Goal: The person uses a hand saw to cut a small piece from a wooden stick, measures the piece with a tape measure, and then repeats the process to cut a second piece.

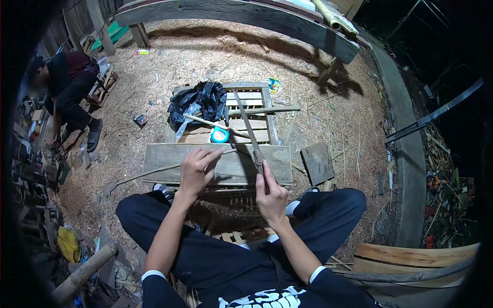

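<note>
My right hand (pixel 272 197) is wrapped round the handle of a long-bladed knife (pixel 246 120), whose blade points away from me over the bench. My left hand (pixel 196 172) is closed on a thin stick (pixel 149 170) that stretches out to the left; its short end shows just past my fingertips. Both hands are above a wooden plank (pixel 159 156) in front of my knees. Beyond the plank, a blue tape measure (pixel 220 135) rests on a slatted wooden frame (pixel 272 115), beside a crumpled black plastic bag (pixel 205 100).
Wood shavings cover the ground. A long wooden beam (pixel 231 14) crosses the far side. At far left a person (pixel 74 84) bends down beside piled scraps. A flat wooden block (pixel 317 163) lies right of the plank. A concrete edge (pixel 408 169) runs down the right.
</note>
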The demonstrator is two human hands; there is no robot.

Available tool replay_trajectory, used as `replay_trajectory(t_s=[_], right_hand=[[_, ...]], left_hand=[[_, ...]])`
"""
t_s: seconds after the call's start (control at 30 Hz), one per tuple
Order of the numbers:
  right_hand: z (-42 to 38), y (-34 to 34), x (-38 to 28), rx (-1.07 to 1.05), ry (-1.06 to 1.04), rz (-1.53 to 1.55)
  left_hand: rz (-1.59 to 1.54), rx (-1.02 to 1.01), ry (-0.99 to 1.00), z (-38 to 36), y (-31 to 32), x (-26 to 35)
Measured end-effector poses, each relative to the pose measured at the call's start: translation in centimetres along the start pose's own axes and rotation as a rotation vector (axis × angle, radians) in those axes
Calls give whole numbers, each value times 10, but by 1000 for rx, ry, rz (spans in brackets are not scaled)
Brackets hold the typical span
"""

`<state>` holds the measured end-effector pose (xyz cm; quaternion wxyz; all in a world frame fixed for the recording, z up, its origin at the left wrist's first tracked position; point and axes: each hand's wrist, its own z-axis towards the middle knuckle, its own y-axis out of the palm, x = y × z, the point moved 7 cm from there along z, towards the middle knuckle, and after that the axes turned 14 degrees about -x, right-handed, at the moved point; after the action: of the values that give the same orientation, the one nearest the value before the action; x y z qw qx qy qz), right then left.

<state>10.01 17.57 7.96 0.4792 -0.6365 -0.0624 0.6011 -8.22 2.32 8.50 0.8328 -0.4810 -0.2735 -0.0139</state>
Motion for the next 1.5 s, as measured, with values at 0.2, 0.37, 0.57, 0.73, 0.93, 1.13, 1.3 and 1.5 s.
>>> replay_trajectory(t_s=[0.2,0.37,0.57,0.73,0.93,1.13,1.3,1.5], right_hand=[[37,13,-8,21,-191,-265],[48,32,-4,-110,-472,-425],[64,23,3,-280,-477,-427],[71,-1,-1,-222,-565,-342],[60,-13,-15,-125,-602,-178],[61,-16,-15,-66,-619,-193],[60,-11,-18,-41,-653,-171],[62,-10,-22,4,-640,-171]], left_hand=[[2,-9,19,7,1,4],[20,-4,33,9,10,6],[27,9,63,13,14,13],[84,40,104,15,20,22],[85,110,140,19,21,33],[48,180,179,16,16,44],[158,154,237,13,15,49],[162,153,231,13,10,49]])
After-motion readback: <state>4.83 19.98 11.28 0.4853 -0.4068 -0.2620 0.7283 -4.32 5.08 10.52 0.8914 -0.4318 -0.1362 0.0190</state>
